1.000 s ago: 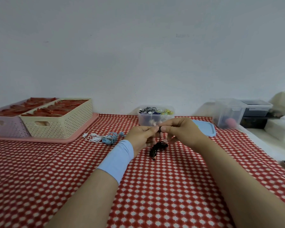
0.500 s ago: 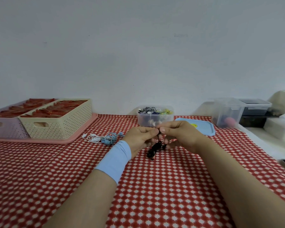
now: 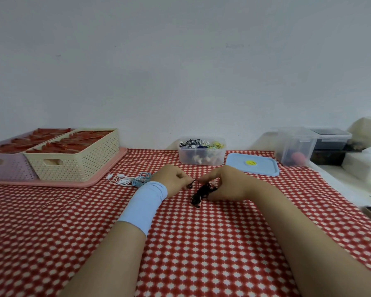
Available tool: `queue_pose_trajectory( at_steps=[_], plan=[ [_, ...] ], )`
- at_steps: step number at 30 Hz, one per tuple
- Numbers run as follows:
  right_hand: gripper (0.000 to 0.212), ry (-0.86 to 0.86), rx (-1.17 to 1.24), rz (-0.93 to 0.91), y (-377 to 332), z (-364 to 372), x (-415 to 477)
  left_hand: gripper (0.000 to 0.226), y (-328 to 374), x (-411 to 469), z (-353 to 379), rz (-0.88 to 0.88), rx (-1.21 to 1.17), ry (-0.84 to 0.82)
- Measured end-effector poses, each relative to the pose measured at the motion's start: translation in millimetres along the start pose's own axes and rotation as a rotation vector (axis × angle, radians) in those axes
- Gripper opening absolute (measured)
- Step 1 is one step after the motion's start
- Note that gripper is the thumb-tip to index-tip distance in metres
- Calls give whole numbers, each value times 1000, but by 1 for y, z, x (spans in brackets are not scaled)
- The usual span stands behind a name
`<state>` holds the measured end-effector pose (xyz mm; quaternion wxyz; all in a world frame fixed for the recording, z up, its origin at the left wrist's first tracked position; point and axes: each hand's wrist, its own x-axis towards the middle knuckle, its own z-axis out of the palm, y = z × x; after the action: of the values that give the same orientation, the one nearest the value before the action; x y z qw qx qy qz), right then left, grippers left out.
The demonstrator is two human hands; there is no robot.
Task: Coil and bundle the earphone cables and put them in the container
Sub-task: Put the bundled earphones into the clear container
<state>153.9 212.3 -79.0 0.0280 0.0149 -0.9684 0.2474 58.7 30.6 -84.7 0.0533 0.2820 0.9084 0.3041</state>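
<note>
Above the middle of the red-and-white checked tabletop point(image 3: 201, 243), the right hand point(image 3: 229, 185) pinches a black coiled earphone cable point(image 3: 202, 192), and the left hand point(image 3: 173, 181) pinches its loose end. Beyond them stands the clear plastic container point(image 3: 201, 156), which holds bundled cables.

black cable point(image 3: 202, 192), red-white tablecloth point(image 3: 201, 243), blue lid point(image 3: 253, 167)

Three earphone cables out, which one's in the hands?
The black cable, held between the left hand and right hand. The white cable and blue cable lie loose on the cloth beyond the left wrist.
</note>
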Motion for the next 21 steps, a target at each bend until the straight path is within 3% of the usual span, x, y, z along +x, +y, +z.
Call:
queue_pose_trajectory(
  at_steps=[2, 5, 8, 15, 21],
  plan=[
    [43, -4, -10, -2, -3, 2, 0, 40, 3, -1, -5, -25, 64, 10],
    [24, 34, 0, -6, -2, 5, 2, 35, 13, -8, -13, -58, 90, -67],
    [16, 60, 4, 4, -2, 9, 5, 58, 20, -15, -12, -40, 175, -187],
    [7, 282, 140, 44, 3, 5, 16, 40, 15, -1, -14, 90, 6, -45],
    [8, 415, 198, 72, -2, -41, 44, 38, 37, 45, -41, 151, -78, 82]
  ],
)
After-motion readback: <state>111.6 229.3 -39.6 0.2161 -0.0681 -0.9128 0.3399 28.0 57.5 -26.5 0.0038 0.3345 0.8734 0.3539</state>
